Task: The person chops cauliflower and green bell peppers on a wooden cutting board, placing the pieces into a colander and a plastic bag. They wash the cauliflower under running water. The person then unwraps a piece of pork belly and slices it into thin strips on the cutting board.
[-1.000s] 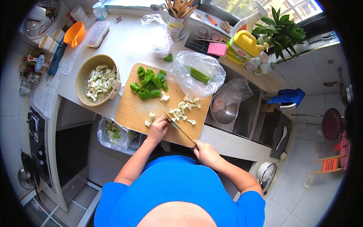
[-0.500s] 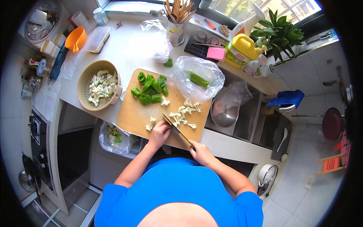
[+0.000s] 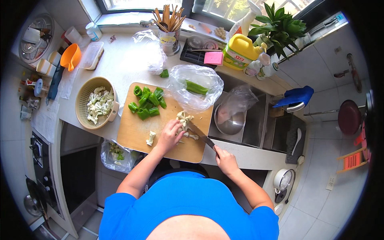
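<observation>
Gripping knife [image 3: 201, 135]: right hand [image 3: 227, 161], fingers closed round it; left hand [image 3: 170, 137] touching cauliflower [image 3: 183, 117], fingers slightly parted.

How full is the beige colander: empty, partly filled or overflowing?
Partly filled: cauliflower pieces lie inside the beige colander, with bare inner wall showing around them.

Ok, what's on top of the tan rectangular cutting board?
Glossy green pepper pieces and white cauliflower pieces; the right hand's metal knife reaches over the board. Whatever lies beneath the left hand is hidden.
</observation>
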`<state>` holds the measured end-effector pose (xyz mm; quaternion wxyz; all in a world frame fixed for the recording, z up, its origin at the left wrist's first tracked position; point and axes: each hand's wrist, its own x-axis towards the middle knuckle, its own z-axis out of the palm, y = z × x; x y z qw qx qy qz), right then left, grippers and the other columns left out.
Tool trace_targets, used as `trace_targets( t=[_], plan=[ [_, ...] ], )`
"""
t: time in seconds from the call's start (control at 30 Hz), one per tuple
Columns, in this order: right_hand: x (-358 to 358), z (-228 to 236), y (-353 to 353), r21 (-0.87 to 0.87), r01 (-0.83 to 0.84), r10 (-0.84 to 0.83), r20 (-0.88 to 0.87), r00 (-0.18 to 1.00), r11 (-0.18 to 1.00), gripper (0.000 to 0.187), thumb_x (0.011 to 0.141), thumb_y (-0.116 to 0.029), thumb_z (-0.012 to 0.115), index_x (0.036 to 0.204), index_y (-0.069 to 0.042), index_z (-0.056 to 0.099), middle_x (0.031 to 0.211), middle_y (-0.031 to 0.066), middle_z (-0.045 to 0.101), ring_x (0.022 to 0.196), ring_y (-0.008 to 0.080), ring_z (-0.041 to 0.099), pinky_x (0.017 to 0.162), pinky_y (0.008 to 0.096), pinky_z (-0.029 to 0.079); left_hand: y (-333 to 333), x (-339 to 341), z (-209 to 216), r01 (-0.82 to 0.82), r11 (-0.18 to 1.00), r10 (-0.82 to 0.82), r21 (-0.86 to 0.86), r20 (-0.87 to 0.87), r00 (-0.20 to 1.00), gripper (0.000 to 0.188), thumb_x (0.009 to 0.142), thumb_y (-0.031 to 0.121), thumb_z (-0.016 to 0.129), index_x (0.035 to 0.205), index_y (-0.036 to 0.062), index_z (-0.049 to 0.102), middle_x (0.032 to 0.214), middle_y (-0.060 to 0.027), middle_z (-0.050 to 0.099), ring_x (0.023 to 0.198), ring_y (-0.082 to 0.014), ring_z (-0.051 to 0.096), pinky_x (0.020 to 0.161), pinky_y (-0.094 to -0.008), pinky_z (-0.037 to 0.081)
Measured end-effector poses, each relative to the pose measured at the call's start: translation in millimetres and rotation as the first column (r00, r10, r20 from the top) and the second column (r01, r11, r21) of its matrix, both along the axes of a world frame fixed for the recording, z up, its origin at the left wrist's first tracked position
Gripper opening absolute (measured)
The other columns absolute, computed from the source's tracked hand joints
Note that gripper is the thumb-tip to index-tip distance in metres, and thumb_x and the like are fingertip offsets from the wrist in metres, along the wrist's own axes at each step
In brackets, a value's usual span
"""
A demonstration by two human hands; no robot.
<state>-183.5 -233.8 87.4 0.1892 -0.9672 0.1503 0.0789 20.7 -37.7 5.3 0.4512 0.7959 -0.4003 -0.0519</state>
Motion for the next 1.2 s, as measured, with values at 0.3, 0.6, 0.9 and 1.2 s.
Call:
trace_targets(
  t=[0.3, 0.6, 0.9, 1.2],
  plan=[
    [3.8, -15.9, -2.1, 0.048, -0.065, 0.060, 0.096, 0.994, 0.997, 0.037, 0.082, -0.013, 0.059, 0.118, -0.010, 0.054, 0.073, 0.0153, 0.060, 0.064, 0.0361, 0.062, 0.057, 0.0452, 0.052, -0.3, 12.4, 17.1, 0.084, 0.989, -0.087, 0.124, 0.019, 0.996, 0.040, 0.078, 0.021, 0.068, 0.110, -0.0003, 0.057, 0.125, -0.0191, 0.051, 0.121, -0.0396, 0.042, 0.101, -0.0463, 0.036],
    [-16.8, -15.7, 6.6, 0.021, 0.193, -0.193, 0.027, 0.981, 0.981, 0.034, 0.083, -0.010, 0.058, 0.116, -0.008, 0.055, 0.080, 0.0192, 0.063, 0.073, 0.0378, 0.062, 0.064, 0.0452, 0.051, 22.8, -32.4, 2.5, -0.116, 0.993, 0.115, 0.027, 0.048, 0.992, 0.047, 0.076, 0.017, 0.068, 0.118, 0.0037, 0.051, 0.136, -0.0219, 0.040, 0.130, -0.0445, 0.030, 0.107, -0.0505, 0.027],
    [-38.6, -11.4, 25.6, 0.800, 0.533, -0.528, -0.338, 0.779, 0.275, 0.013, 0.089, -0.015, 0.057, 0.088, -0.002, 0.053, 0.067, 0.0041, 0.057, 0.052, 0.0086, 0.053, 0.048, 0.0242, 0.044, 31.1, -27.9, 4.2, -0.083, 0.996, 0.081, 0.032, 0.074, 0.994, 0.057, 0.075, 0.023, 0.070, 0.125, 0.0059, 0.047, 0.140, -0.0217, 0.035, 0.134, -0.0442, 0.024, 0.109, -0.0545, 0.019],
    [-27.5, -74.9, 52.1, 0.875, 0.481, -0.513, -0.442, 0.736, -0.063, 0.016, 0.093, -0.016, 0.055, 0.088, -0.003, 0.047, 0.068, 0.0062, 0.057, 0.048, 0.0099, 0.048, 0.044, 0.0244, 0.040, 2.3, -17.1, -1.1, -0.080, 0.995, 0.075, 0.059, 0.089, 0.993, 0.060, 0.074, 0.031, 0.071, 0.126, 0.0092, 0.051, 0.143, -0.0209, 0.032, 0.134, -0.0460, 0.022, 0.108, -0.0551, 0.019]
  ],
)
